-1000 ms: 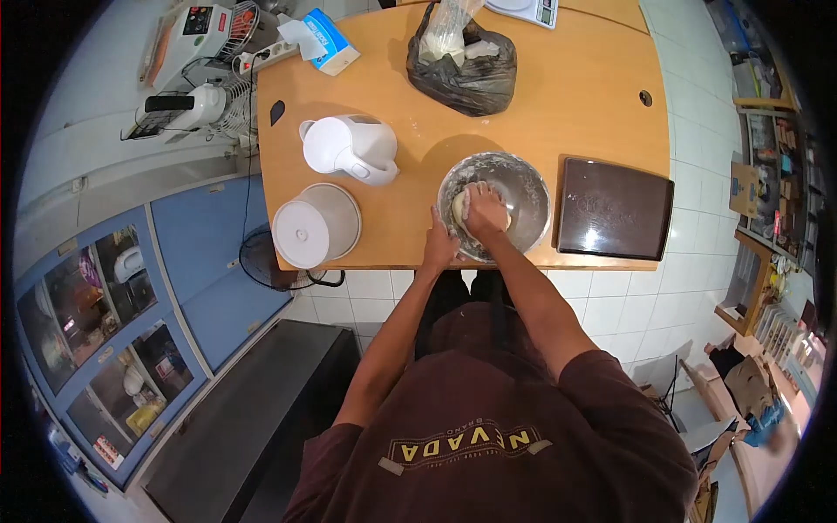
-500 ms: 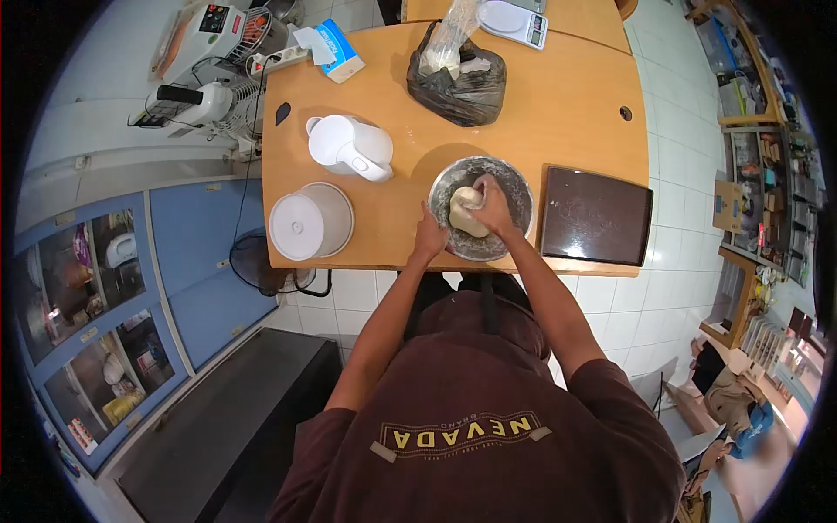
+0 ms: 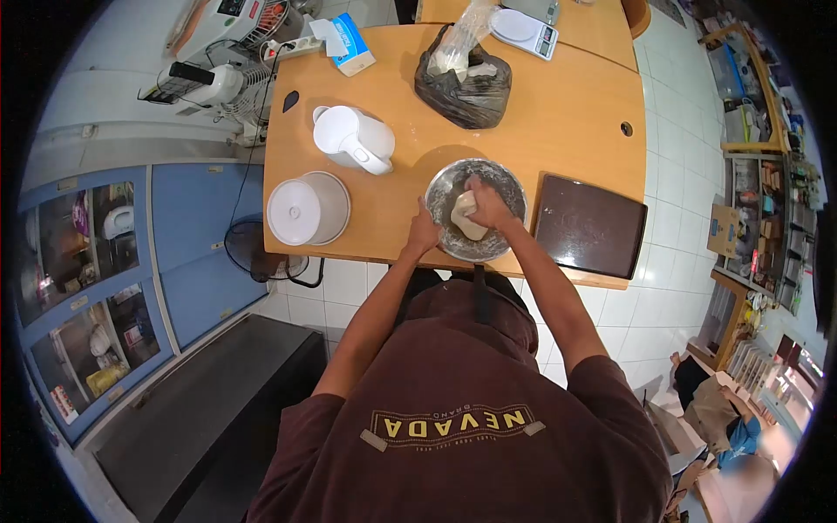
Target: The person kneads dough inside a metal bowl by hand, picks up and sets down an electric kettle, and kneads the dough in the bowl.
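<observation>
A steel bowl [image 3: 516, 185] dusted with flour sits near the front edge of the wooden table [image 3: 392, 209]. Inside it lies a pale lump of dough [image 3: 469, 223]. My right hand [image 3: 488, 206] reaches into the bowl, its fingers curled round the upper right side of the dough. At the bowl's left rim, my left hand [image 3: 424, 230] is closed on the edge, its fingertips partly hidden.
Left of the bowl stand a white tub [image 3: 330, 209] and a white kettle [image 3: 357, 139]. A dark tray [image 3: 591, 228] lies on the right. Behind are a black bag [image 3: 475, 103], a scale [image 3: 523, 30] and a blue-white box [image 3: 351, 52]. Another person [image 3: 717, 414] is at far right.
Between the frames my right hand goes from pressing on top of the dough to gripping its side. The dough looks longer now. The whole view has shifted slightly.
</observation>
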Available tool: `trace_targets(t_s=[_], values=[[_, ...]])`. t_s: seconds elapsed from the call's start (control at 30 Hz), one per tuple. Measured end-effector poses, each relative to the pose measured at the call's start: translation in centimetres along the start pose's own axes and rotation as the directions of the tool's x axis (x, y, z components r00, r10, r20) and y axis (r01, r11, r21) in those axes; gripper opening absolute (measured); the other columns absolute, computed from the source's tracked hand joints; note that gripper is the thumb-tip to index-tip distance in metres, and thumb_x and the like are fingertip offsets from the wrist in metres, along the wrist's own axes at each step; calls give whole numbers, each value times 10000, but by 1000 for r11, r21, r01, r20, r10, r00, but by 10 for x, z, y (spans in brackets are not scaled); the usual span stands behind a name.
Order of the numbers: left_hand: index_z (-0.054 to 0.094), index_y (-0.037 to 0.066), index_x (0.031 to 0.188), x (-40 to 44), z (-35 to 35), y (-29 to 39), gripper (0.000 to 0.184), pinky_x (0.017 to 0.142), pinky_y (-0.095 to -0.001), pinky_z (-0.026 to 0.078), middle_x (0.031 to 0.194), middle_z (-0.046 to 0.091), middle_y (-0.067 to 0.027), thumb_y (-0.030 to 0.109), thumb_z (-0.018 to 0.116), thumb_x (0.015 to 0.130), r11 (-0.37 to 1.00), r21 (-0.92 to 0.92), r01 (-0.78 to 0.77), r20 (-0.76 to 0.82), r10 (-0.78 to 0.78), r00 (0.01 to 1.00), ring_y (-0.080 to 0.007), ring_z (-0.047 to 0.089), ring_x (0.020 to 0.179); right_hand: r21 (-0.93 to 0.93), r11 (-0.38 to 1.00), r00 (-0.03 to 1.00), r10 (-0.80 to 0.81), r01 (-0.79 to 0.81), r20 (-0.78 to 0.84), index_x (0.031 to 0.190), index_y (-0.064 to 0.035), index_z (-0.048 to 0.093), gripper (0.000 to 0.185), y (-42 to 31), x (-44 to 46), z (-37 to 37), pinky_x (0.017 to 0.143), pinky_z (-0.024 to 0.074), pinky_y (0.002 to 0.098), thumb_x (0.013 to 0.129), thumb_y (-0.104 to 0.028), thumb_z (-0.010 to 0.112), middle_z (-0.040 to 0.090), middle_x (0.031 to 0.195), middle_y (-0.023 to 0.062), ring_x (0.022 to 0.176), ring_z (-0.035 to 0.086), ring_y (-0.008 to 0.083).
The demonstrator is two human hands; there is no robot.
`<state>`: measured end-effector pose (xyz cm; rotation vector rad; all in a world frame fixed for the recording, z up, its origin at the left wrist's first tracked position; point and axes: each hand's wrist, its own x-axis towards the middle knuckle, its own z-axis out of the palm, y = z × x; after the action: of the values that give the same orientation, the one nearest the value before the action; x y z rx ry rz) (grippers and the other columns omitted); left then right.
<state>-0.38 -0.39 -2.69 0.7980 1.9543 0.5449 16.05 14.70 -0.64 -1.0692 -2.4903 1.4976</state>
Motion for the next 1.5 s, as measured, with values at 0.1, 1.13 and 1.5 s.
trace_targets(t_s=[0.1, 1.13, 1.5], values=[[37, -70, 1536, -3, -6, 6, 985, 887, -490, 545, 1053, 660, -356, 59, 669, 792, 999, 30, 10, 6, -10, 1000, -468, 676, 993, -38, 999, 952, -26, 15, -304, 1297, -55, 466, 742, 7, -9, -5, 917, 484, 507, 664, -172, 837, 602, 1127, 254, 1076, 584, 469], [7, -85, 1522, -15, 8, -1, 969, 725, -484, 588, 918, 668, -349, -22, 634, 786, 982, 145, -120, -81, 133, 988, -458, 698, 835, -429, 843, 939, 235, -325, -250, 1233, -91, 501, 603, -34, 10, 38, 1028, 365, 635, 786, -429, 724, 489, 1305, 189, 1267, 446, 398], [55, -73, 1527, -3, -1, 9, 954, 812, -483, 581, 1053, 652, -372, 39, 647, 787, 999, 23, 46, 1, -46, 999, -480, 675, 973, -53, 954, 836, 231, -295, -498, 1299, -142, 547, 586, -7, -4, 57, 977, 419, 562, 753, -231, 742, 533, 1269, 155, 1183, 509, 387]])
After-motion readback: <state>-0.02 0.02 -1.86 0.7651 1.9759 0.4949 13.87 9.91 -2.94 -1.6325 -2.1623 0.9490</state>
